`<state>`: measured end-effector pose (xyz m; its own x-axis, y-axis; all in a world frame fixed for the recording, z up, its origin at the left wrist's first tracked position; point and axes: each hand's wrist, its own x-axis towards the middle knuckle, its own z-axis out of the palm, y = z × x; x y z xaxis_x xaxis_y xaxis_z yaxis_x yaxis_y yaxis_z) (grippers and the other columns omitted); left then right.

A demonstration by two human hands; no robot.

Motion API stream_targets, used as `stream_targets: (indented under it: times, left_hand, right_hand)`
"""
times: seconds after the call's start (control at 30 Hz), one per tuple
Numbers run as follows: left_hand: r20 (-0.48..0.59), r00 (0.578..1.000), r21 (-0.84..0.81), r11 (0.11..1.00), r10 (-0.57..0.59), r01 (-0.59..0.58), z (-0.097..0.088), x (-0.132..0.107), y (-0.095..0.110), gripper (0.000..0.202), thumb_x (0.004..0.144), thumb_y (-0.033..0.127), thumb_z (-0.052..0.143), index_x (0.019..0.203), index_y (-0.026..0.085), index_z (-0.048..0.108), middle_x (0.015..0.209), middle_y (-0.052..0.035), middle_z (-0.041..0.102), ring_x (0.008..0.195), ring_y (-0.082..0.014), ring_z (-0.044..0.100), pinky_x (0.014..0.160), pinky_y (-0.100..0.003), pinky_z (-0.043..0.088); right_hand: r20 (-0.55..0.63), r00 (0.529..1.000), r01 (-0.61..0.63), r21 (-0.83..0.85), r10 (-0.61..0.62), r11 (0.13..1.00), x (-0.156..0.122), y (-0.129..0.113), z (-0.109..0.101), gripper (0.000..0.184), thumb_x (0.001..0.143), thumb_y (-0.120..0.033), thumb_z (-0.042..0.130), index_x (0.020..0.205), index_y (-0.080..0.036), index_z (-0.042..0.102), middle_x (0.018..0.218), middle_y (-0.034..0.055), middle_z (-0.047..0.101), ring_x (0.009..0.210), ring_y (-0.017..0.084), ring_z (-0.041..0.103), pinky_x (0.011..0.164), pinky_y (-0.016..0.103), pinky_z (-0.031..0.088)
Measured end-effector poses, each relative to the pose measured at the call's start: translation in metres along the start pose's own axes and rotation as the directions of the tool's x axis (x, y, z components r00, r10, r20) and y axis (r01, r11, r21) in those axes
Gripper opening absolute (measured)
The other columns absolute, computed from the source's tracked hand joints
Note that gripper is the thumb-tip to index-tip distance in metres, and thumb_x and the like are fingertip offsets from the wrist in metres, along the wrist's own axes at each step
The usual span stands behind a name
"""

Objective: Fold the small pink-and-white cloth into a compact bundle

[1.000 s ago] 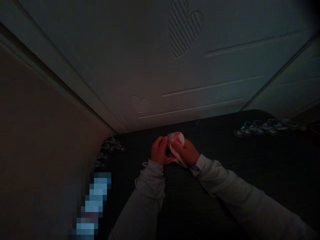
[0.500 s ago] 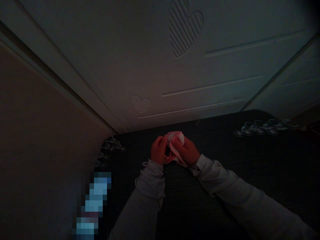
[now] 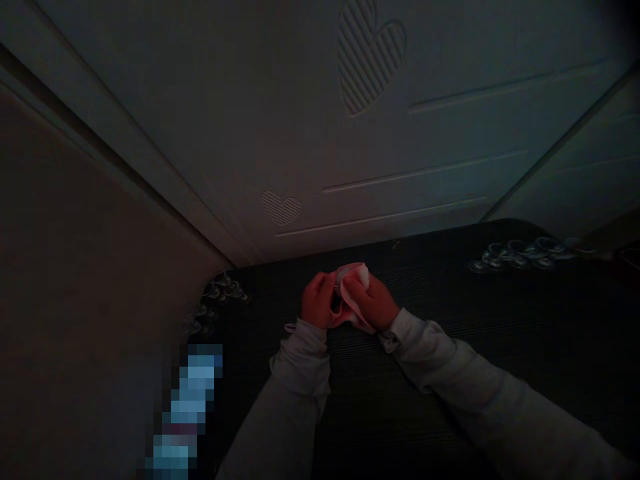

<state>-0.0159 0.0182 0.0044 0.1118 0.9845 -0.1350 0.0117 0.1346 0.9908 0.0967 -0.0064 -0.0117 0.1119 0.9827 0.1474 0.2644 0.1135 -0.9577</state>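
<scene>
Over the dark table [image 3: 370,400], both my hands are close together around a pink and white cloth [image 3: 353,313]. My right hand [image 3: 380,303] is closed on the cloth, its thumb pressing into a fold. My left hand [image 3: 317,297] has its fingers curled at the cloth's left edge, pinching it. Between the hands the cloth wraps around a pale, rounded spot, and a small shiny point shows near the left fingertips. Dim light hides whether a glass is inside the folds.
Several small stemmed glasses [image 3: 227,288] stand at the table's left back corner. More glasses [image 3: 520,253] are grouped at the back right. A pale panel with carved hearts [image 3: 281,208] rises behind the table. A pixelated bright object [image 3: 193,400] lies at the left edge.
The picture has grown slightly darker. Both hands and the cloth keep almost the same position and grip.
</scene>
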Motion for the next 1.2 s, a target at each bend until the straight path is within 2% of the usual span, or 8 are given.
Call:
stream_targets:
  times: [0.1,0.23,0.37,0.53,0.9,1.2]
  left_hand:
    - [0.026,0.999,-0.002,0.999,0.034,-0.034,0.0007,-0.0002,-0.0003,0.029,0.07,0.04,0.046,0.055,0.016,0.04,0.045,0.0065,0.033,0.043,-0.0046,0.028,0.044,-0.019,0.024]
    - [0.029,0.999,-0.011,1.0,0.019,-0.019,0.0012,-0.0002,0.0002,0.029,0.07,0.039,0.046,0.055,0.016,0.039,0.046,0.0066,0.033,0.043,-0.0043,0.028,0.045,-0.019,0.025]
    - [0.036,0.999,-0.003,0.999,0.034,-0.034,0.0008,0.0001,0.0,0.028,0.07,0.038,0.045,0.056,0.016,0.039,0.047,0.0065,0.033,0.043,-0.0042,0.028,0.044,-0.019,0.025]
    - [0.051,0.998,0.007,0.999,0.041,-0.042,0.0002,0.0,-0.0013,0.029,0.068,0.042,0.047,0.058,0.016,0.042,0.048,0.006,0.035,0.044,-0.0047,0.03,0.043,-0.019,0.025]
    - [0.062,0.997,0.013,0.999,0.042,-0.043,-0.0011,0.0006,-0.0012,0.028,0.069,0.042,0.046,0.059,0.016,0.044,0.053,0.0048,0.041,0.047,-0.0048,0.034,0.045,-0.019,0.026]
    - [0.037,0.999,0.017,0.999,0.029,-0.03,0.001,-0.0009,0.0024,0.027,0.07,0.038,0.045,0.056,0.016,0.041,0.047,0.0059,0.035,0.043,-0.0047,0.03,0.043,-0.019,0.025]
  right_hand:
    - [0.004,1.0,0.005,-0.033,-0.004,0.999,0.0001,-0.0002,-0.0008,0.031,0.076,-0.04,0.038,0.08,-0.015,0.055,0.072,0.0031,0.057,0.067,0.013,0.051,0.063,0.026,0.041]
    - [-0.004,1.0,0.011,-0.031,-0.011,0.999,0.0006,-0.0016,-0.0011,0.03,0.076,-0.04,0.039,0.082,-0.015,0.054,0.076,0.0037,0.058,0.071,0.014,0.053,0.067,0.027,0.041]
    - [-0.025,0.999,0.025,-0.003,-0.025,1.0,0.0011,-0.0022,-0.0011,0.031,0.075,-0.038,0.041,0.091,-0.015,0.054,0.086,0.0055,0.059,0.079,0.015,0.054,0.072,0.028,0.042]
    - [-0.048,0.999,-0.02,0.023,0.021,1.0,0.001,-0.0022,-0.0011,0.036,0.074,-0.038,0.043,0.1,-0.016,0.053,0.092,0.0062,0.06,0.081,0.017,0.056,0.074,0.03,0.043]
    - [-0.008,1.0,0.002,0.161,0.0,0.987,0.0012,-0.0045,0.0017,0.038,0.076,-0.038,0.041,0.107,-0.019,0.051,0.104,0.0053,0.058,0.093,0.017,0.055,0.083,0.033,0.042]
    - [-0.019,1.0,0.002,0.121,0.001,0.993,0.0016,-0.0016,0.0014,0.038,0.076,-0.038,0.042,0.108,-0.019,0.051,0.104,0.0054,0.058,0.095,0.018,0.054,0.086,0.034,0.041]
